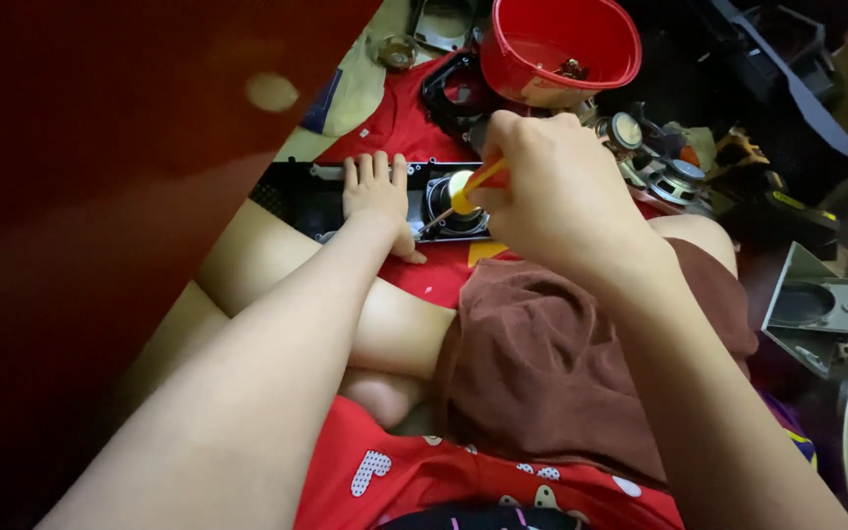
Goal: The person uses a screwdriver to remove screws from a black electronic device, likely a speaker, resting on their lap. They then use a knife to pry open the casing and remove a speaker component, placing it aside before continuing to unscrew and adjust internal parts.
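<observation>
Bare forearms reached out over a brown cloth (542, 373) on the lap. Beyond it, the left hand (377, 196) lay flat, fingers spread, pressing on a black speaker panel (365, 191) across the knees. Just beside it, the right hand (552, 191) was clamped around a yellow-and-orange screwdriver (473, 186), tip at the panel's round speaker (453, 211). A red bowl (561, 49) stood behind.

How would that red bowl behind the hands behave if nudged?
The red bowl looks like thin plastic, so probably light and easy to slide. It sits tilted on the clutter of speaker parts, so it may tip, spilling the small pieces inside.
</observation>
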